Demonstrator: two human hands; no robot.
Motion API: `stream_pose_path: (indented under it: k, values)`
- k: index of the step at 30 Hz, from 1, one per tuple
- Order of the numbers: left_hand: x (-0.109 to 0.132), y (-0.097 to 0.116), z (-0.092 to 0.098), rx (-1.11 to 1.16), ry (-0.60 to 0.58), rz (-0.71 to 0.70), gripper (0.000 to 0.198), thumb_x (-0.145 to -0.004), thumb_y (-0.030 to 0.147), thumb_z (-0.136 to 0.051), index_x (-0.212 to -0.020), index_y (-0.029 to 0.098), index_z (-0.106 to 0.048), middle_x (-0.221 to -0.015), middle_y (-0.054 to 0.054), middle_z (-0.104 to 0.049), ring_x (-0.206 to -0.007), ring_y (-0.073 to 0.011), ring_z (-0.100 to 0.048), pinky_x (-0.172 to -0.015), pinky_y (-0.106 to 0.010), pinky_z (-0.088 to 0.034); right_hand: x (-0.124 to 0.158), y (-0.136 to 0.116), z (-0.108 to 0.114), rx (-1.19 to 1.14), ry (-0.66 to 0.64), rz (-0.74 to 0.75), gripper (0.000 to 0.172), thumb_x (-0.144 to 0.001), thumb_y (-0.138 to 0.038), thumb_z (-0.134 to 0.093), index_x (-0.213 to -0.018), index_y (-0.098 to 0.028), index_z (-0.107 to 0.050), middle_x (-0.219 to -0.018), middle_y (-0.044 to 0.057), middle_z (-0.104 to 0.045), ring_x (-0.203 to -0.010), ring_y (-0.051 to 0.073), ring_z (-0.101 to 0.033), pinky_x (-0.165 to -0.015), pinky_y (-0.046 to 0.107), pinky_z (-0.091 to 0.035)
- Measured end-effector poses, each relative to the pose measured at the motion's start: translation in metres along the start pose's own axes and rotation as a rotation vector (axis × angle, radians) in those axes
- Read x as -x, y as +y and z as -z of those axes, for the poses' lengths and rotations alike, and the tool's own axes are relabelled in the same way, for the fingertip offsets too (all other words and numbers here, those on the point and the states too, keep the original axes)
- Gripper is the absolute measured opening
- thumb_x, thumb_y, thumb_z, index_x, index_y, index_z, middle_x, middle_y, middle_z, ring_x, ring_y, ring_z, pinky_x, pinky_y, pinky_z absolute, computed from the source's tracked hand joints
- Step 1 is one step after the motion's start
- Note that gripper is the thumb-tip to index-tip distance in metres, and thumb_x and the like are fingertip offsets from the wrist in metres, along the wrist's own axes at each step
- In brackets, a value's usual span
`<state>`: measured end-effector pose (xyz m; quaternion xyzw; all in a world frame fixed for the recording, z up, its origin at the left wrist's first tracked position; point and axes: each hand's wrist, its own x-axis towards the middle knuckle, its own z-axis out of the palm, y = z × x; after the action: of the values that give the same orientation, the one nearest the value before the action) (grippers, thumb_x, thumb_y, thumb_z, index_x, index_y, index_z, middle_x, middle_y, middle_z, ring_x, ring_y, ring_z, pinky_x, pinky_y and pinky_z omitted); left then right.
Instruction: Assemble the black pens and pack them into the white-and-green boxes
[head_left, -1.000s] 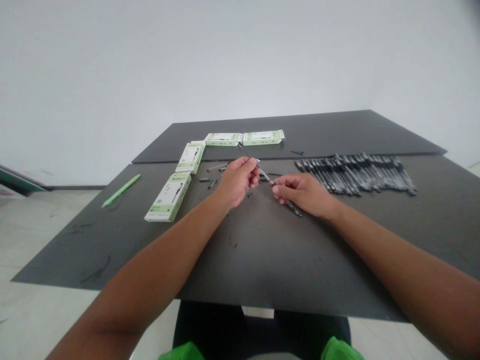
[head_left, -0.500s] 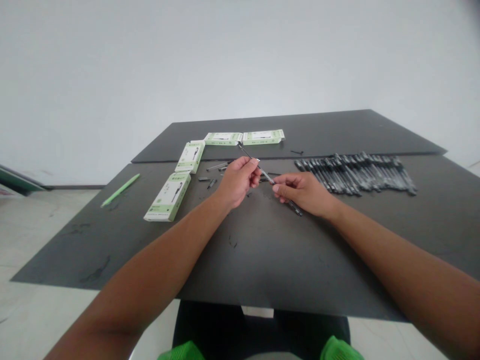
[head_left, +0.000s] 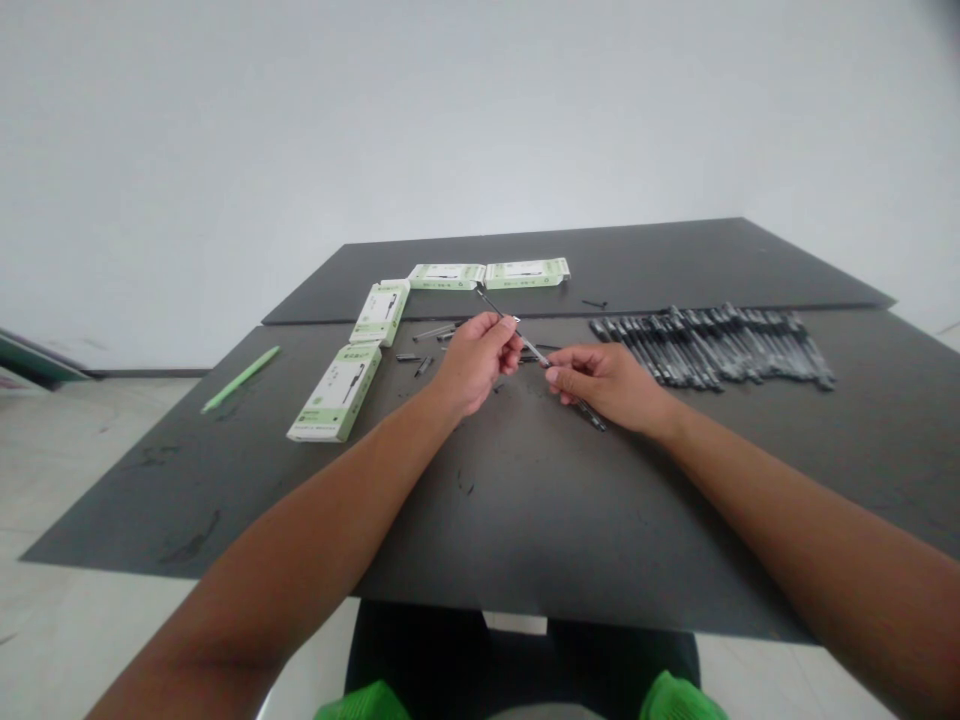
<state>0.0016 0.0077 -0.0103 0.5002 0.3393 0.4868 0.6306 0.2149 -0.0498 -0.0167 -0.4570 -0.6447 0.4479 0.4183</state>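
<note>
Evidently for steadiness, the left hand (head_left: 486,358) and right hand (head_left: 600,380) both pinch one slim black-and-clear plastic pen (head_left: 534,351) between closed fingers, left of the side-by-side row of black-and-clear pens (head_left: 720,348)

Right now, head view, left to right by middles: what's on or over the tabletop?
Slim green pen-like item → nearest green-and-white box → second box just beyond it → left hand → right hand → row of dark pens. Left out: held pen, spanning both hands.
</note>
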Motion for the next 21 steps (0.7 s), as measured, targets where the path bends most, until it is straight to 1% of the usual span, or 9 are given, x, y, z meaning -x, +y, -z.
stream_pose_path:
  k: [5, 8, 11, 16, 21]
  values:
    - [-0.0003, -0.0009, 0.0004, -0.009, 0.006, -0.004, 0.026, -0.104, 0.037, -0.076, -0.090, 0.019, -0.062, -0.077, 0.001, -0.067, -0.059, -0.0087, -0.057, -0.054, -0.023, -0.042, 0.0000, 0.0025, -0.0002, 0.004, 0.016, -0.004, 0.032, -0.091, -0.054, -0.086, -0.091, -0.022, -0.083, -0.078, 0.003, -0.074, -0.064, 0.015, -0.063, -0.061, 0.029, -0.053]
    - [-0.0006, -0.0019, 0.0009, -0.008, -0.002, -0.015, 0.024, -0.104, 0.034, -0.075, -0.090, 0.019, -0.062, -0.076, 0.001, -0.067, -0.058, -0.0087, -0.058, -0.054, -0.023, -0.043, -0.0002, 0.0031, -0.0001, 0.019, 0.015, -0.007, 0.032, -0.093, -0.053, -0.084, -0.092, -0.022, -0.083, -0.079, 0.003, -0.074, -0.064, 0.015, -0.064, -0.061, 0.029, -0.053]
    - [-0.0003, -0.0035, 0.0014, -0.022, -0.019, -0.015, 0.026, -0.104, 0.036, -0.075, -0.090, 0.019, -0.061, -0.077, 0.001, -0.068, -0.058, -0.0088, -0.059, -0.054, -0.023, -0.043, -0.0004, 0.0010, 0.0001, 0.042, 0.007, -0.007, 0.033, -0.093, -0.054, -0.083, -0.094, -0.021, -0.082, -0.079, 0.003, -0.074, -0.064, 0.015, -0.063, -0.061, 0.029, -0.052]
    - [0.0019, -0.0075, 0.0015, -0.077, -0.094, 0.016, 0.032, -0.098, 0.042, -0.083, -0.090, 0.018, -0.063, -0.083, -0.001, -0.073, -0.061, -0.0082, -0.061, -0.057, -0.022, -0.045, -0.0004, -0.0038, 0.0000, 0.068, 0.005, -0.005, 0.033, -0.094, -0.053, -0.081, -0.096, -0.020, -0.082, -0.081, 0.004, -0.075, -0.065, 0.016, -0.064, -0.064, 0.029, -0.053]
    - [0.0043, -0.0096, 0.0019, -0.136, -0.186, 0.029, 0.031, -0.096, 0.041, -0.084, -0.089, 0.017, -0.066, -0.081, 0.000, -0.071, -0.060, -0.0079, -0.060, -0.056, -0.023, -0.046, -0.0008, -0.0054, -0.0004, 0.074, 0.015, -0.004, 0.031, -0.093, -0.051, -0.080, -0.094, -0.020, -0.081, -0.081, 0.004, -0.075, -0.064, 0.016, -0.064, -0.062, 0.029, -0.052]
